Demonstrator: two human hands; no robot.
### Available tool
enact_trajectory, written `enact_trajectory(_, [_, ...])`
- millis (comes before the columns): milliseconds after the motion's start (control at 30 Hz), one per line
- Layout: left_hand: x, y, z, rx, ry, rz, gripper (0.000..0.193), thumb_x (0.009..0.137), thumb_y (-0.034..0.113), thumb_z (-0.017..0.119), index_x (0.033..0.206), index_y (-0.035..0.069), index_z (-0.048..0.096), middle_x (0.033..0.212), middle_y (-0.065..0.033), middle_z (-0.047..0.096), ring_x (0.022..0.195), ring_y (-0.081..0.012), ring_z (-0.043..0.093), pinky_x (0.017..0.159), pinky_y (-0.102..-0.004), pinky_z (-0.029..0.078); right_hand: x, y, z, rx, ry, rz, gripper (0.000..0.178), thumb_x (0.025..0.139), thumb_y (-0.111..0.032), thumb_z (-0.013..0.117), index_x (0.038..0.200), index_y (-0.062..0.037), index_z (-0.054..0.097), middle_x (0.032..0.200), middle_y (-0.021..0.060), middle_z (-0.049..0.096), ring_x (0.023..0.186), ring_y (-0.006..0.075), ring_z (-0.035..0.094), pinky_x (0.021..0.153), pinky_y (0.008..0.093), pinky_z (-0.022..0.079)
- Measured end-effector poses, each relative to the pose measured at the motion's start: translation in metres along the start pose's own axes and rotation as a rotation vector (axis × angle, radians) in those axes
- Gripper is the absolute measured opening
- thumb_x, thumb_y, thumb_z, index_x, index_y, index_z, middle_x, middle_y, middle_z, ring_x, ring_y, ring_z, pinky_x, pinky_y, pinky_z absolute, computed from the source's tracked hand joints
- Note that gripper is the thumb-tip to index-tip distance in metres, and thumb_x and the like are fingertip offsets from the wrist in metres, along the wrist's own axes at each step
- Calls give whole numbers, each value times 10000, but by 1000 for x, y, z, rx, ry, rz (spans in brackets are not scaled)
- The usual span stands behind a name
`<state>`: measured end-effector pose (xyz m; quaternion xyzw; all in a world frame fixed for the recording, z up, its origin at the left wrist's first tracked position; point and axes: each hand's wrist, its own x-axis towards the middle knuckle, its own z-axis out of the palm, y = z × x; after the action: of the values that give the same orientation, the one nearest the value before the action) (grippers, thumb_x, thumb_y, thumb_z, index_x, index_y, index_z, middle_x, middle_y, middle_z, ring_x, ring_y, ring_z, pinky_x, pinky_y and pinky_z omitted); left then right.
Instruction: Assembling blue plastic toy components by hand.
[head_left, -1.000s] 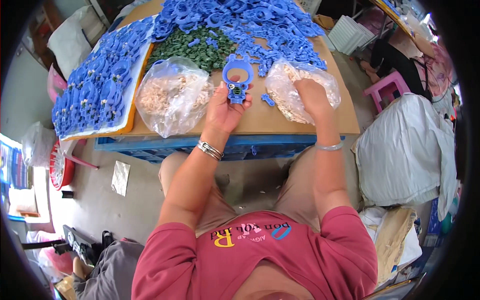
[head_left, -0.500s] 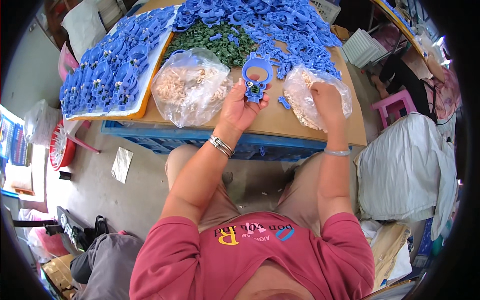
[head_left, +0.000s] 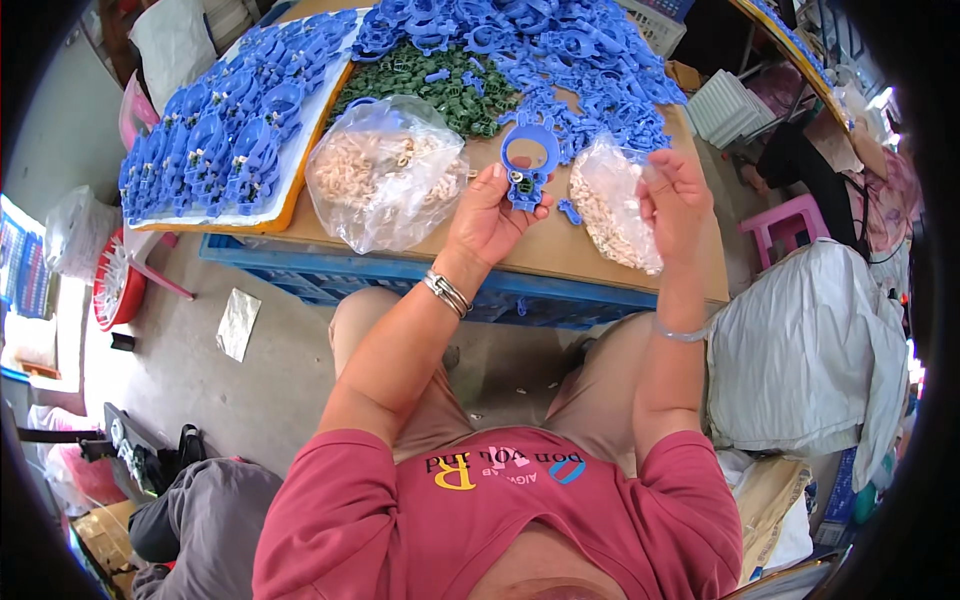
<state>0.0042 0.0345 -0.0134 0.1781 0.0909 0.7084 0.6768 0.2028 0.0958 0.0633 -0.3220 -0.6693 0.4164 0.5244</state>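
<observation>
In the head view, you are holding a blue plastic piece (head_left: pixel 524 190) in your left hand (head_left: pixel 488 222), over the near part of the cardboard tabletop (head_left: pixel 545 255). Your left thumb and fingers are closing around its lower body, and its round ring is pointing away from you. A small pale part and some green are showing on the body.

Your right hand (head_left: pixel 682 205) is hovering at the right side of a clear bag (head_left: pixel 606 205) of pale small parts. Its fingers are curling loosely with the thumb near them; you are hiding too much to tell whether they are gripping anything or touching the plastic.

A small blue part (head_left: pixel 570 211) is lying between the held piece and that bag. Another clear bag (head_left: pixel 385 190) of pale parts is sitting to the left of your left hand. Behind it a green heap (head_left: pixel 425 90) is spreading, and a big blue heap (head_left: pixel 600 60) is covering the far part of the tabletop. At the left, a white tray (head_left: pixel 290 212) with a yellow-orange edge is carrying rows of blue pieces. A metal bracelet (head_left: pixel 446 292) is circling your left wrist.
</observation>
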Motion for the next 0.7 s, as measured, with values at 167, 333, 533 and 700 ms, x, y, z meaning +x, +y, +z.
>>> enact_trajectory(167, [1, -3, -3, 57, -36, 7, 321, 867, 275, 476, 1097, 51, 461, 1102, -231, 503, 835, -310, 578, 718, -392, 495, -15, -6, 32, 372, -211, 286, 103, 795, -60, 574, 870, 11, 578, 660, 60, 580, 470, 65, 489, 393, 174, 368])
enact_trajectory(333, [-1, -3, 1, 43, -50, -2, 321, 868, 271, 474, 1111, 62, 454, 1127, -190, 505, 856, -279, 582, 736, -405, 491, -19, -4, 48, 446, -258, 325, 110, 804, -22, 534, 897, 33, 553, 711, 88, 598, 517, 94, 534, 417, 207, 420])
enact_trajectory(533, [-1, -4, -3, 50, -131, -11, 292, 874, 249, 466, 1101, 67, 463, 1013, -137, 562, 845, -258, 588, 744, -420, 483, -19, 4, 57, 424, -271, 301, 104, 805, -22, 534, 902, 19, 535, 701, 88, 593, 494, 98, 524, 407, 199, 413])
enact_trajectory(700, [-2, -7, 1, 71, -136, 25, 278, 872, 238, 469, 1078, 53, 479, 953, -124, 580, 841, -257, 588, 726, -425, 489, -21, 9, 60, 324, -258, 266, 103, 812, -36, 533, 898, 20, 532, 689, 75, 581, 491, 85, 507, 405, 192, 398])
